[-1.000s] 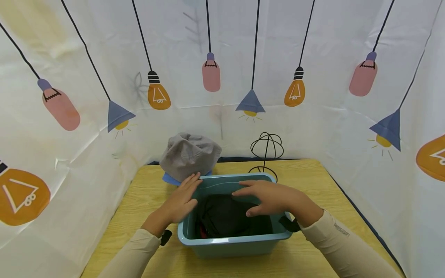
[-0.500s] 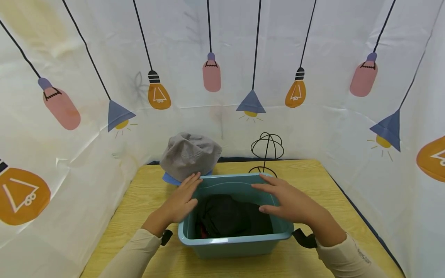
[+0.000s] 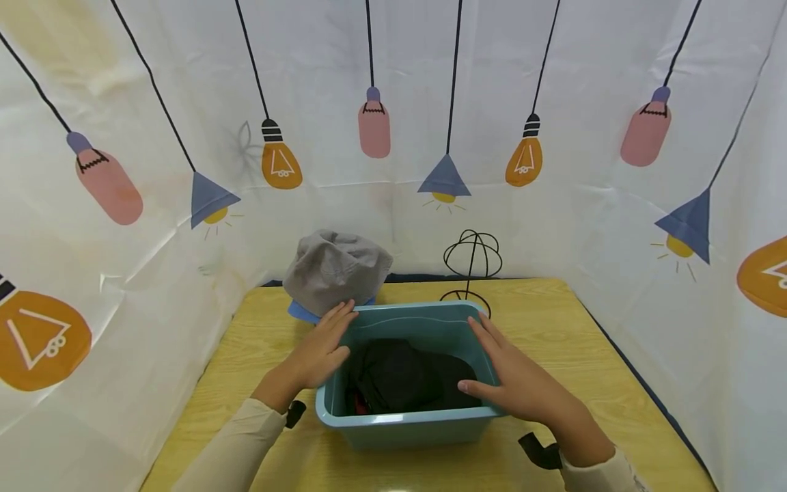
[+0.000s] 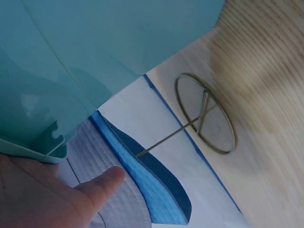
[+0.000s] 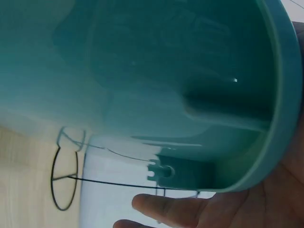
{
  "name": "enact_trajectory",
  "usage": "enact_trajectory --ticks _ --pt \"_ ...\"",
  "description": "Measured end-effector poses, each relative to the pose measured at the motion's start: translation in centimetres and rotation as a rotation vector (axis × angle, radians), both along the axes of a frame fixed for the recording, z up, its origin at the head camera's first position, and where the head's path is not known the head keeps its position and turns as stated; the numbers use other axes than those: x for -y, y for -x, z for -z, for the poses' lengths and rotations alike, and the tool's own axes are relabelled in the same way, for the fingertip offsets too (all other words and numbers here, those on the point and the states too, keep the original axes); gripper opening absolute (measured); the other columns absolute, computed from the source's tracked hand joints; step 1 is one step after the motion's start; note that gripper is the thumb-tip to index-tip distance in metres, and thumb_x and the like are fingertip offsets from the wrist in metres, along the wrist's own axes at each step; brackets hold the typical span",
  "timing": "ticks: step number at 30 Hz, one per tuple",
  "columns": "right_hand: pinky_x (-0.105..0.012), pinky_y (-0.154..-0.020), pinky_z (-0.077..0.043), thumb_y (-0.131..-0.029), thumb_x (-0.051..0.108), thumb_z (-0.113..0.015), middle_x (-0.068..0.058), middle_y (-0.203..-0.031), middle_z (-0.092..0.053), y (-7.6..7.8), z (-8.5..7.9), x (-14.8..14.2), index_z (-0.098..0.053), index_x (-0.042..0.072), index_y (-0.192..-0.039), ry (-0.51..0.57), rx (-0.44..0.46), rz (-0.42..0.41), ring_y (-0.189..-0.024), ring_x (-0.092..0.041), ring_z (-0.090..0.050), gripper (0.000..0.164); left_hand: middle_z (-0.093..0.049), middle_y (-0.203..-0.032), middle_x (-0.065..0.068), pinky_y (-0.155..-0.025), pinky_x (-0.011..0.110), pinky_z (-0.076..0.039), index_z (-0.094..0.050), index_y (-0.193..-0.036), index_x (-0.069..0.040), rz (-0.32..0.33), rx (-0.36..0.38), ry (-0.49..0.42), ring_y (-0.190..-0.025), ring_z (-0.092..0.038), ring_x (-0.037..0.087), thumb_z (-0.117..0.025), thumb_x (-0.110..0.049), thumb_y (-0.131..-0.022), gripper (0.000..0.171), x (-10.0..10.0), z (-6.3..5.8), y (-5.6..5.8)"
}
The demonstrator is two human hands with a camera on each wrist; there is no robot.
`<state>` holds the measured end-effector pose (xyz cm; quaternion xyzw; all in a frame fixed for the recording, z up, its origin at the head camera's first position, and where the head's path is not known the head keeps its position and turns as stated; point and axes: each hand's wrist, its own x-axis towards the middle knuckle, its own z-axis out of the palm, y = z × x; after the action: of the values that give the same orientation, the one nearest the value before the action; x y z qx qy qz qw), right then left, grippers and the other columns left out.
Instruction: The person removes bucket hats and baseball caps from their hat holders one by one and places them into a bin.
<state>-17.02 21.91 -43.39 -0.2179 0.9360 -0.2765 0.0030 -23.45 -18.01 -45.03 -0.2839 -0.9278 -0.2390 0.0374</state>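
Note:
A teal plastic bin [image 3: 418, 432] stands on the table, with a black cap [image 3: 396, 376] lying inside. A little red shows beside the cap at the bin's near left. My left hand [image 3: 315, 354] rests along the bin's left side, its fingers extended toward the far corner. Along the right side lies my right hand [image 3: 522, 379], fingers straight and thumb reaching over the rim. In the right wrist view, the palm [image 5: 266, 204] is up against the outside of the bin's rim. The left wrist view shows the left thumb [image 4: 102, 187] stretched out below the bin.
Behind the bin at left is a grey hat [image 3: 338, 270] with a blue brim. A black wire hat stand [image 3: 472, 266] rises behind the bin at right. The wooden table [image 3: 590, 342] is enclosed by white sheets [image 3: 393, 225] printed with lamps.
My right hand has moved right, from over the bin to its right rim, uncovering the cap's right part. My left hand has stayed in place.

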Motion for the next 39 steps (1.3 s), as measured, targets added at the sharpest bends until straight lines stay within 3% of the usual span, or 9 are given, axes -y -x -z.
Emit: enact_trajectory --ticks 8,17,22,29,34,39 --pt "-0.07 -0.112 -0.037 -0.088 0.076 -0.062 -0.009 -0.175 0.009 -0.2 0.5 0.5 0.005 0.033 -0.167 0.024 0.047 0.043 -0.157 -0.043 -0.02 0.112 -0.016 -0.174 0.006 -0.126 0.059 -0.021 -0.031 -0.163 -0.008 -0.012 -0.007 0.003 -0.162 -0.011 0.03 -0.047 -0.019 -0.099 0.067 0.1 -0.1 0.3" --pt "-0.066 -0.112 -0.04 -0.088 0.079 -0.058 -0.007 -0.175 0.01 0.1 0.7 0.4 0.007 0.028 -0.167 -0.005 0.043 0.031 -0.157 -0.039 -0.021 0.115 -0.016 -0.174 0.007 -0.126 0.06 -0.022 -0.031 -0.163 -0.009 -0.003 -0.005 -0.01 -0.162 -0.011 0.03 -0.048 -0.019 -0.099 0.067 0.0 -0.1 0.3" --pt "-0.068 -0.117 -0.032 -0.089 0.076 -0.06 -0.005 -0.175 0.011 2.3 0.3 -0.1 0.002 0.02 -0.168 -0.022 0.032 -0.005 -0.159 -0.04 -0.016 0.115 -0.016 -0.174 0.006 -0.126 0.061 -0.021 -0.031 -0.163 -0.009 0.005 -0.009 -0.01 -0.162 -0.01 0.031 -0.049 -0.019 -0.098 0.068 -0.1 -0.2 0.3" --pt "-0.075 -0.118 -0.021 -0.091 0.073 -0.06 -0.006 -0.176 -0.004 5.9 0.5 -0.5 -0.015 0.019 -0.168 -0.089 -0.032 -0.081 -0.159 -0.046 -0.006 0.104 -0.015 -0.174 0.007 -0.125 0.063 -0.021 -0.031 -0.163 -0.008 0.017 -0.011 0.001 -0.162 -0.01 0.032 -0.051 -0.015 -0.098 0.068 -0.1 0.2 0.3" --pt "-0.08 -0.116 -0.013 -0.092 0.073 -0.059 -0.003 -0.175 -0.011 7.2 0.8 -0.2 -0.023 0.024 -0.167 -0.185 -0.13 -0.117 -0.159 -0.048 -0.003 0.097 -0.016 -0.174 0.008 -0.125 0.063 -0.02 -0.032 -0.163 -0.008 0.024 -0.007 -0.012 -0.162 -0.009 0.032 -0.052 -0.013 -0.098 0.068 -0.1 0.3 0.3" --pt "-0.072 -0.121 -0.019 -0.094 0.066 -0.062 -0.003 -0.174 -0.019 8.0 1.0 -0.1 -0.027 0.022 -0.166 -0.168 -0.191 -0.142 -0.161 -0.039 -0.01 0.091 -0.018 -0.174 0.008 -0.124 0.063 -0.021 -0.034 -0.162 -0.008 0.02 -0.014 -0.04 -0.161 -0.011 0.032 -0.05 -0.014 -0.097 0.067 -0.1 0.5 0.4"
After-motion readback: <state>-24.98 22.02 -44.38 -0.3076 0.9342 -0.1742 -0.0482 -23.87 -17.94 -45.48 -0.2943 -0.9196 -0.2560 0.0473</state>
